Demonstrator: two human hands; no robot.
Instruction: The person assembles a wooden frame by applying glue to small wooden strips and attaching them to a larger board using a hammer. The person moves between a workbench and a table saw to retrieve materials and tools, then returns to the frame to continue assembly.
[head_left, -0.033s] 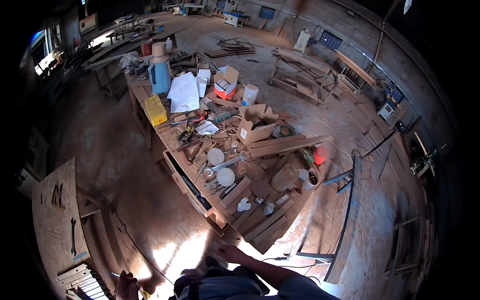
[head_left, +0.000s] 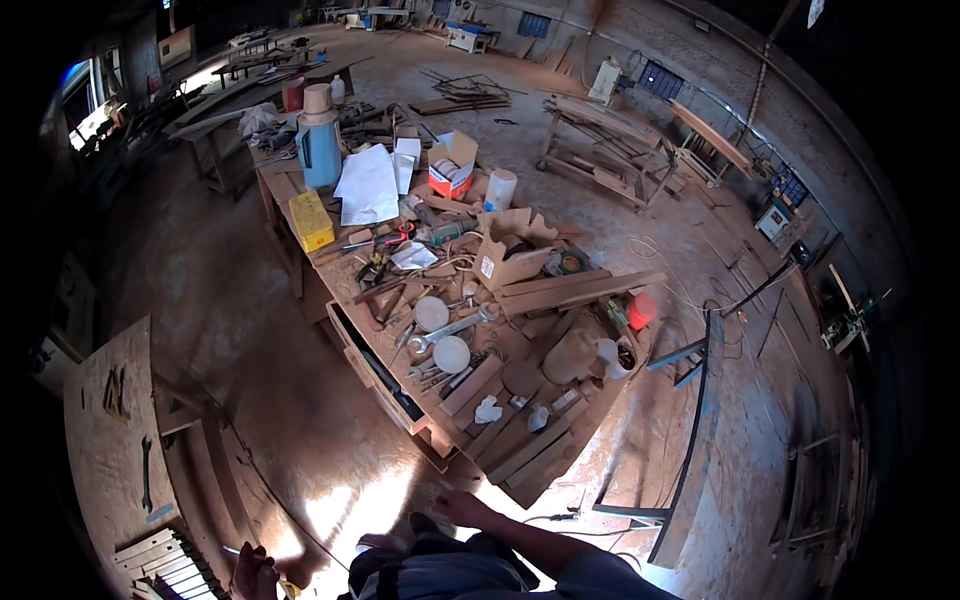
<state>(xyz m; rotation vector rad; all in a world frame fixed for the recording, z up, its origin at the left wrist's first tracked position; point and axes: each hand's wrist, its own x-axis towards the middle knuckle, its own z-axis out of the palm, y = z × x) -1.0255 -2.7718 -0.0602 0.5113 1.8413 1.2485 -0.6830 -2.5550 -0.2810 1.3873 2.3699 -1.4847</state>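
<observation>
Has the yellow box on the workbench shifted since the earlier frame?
No. The yellow box lies at the same spot on the workbench, just below the blue flask, left of the white sheets.

Bare forearms, no sleeves; dark blue-grey clothing below

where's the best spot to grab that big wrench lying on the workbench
Probably the bare middle of the shank of the large wrench, taken from above with fingers across it. It lies flat and diagonal on the workbench between two white round lids, so both ends sit close to clutter while the shank's sides show free.
</observation>
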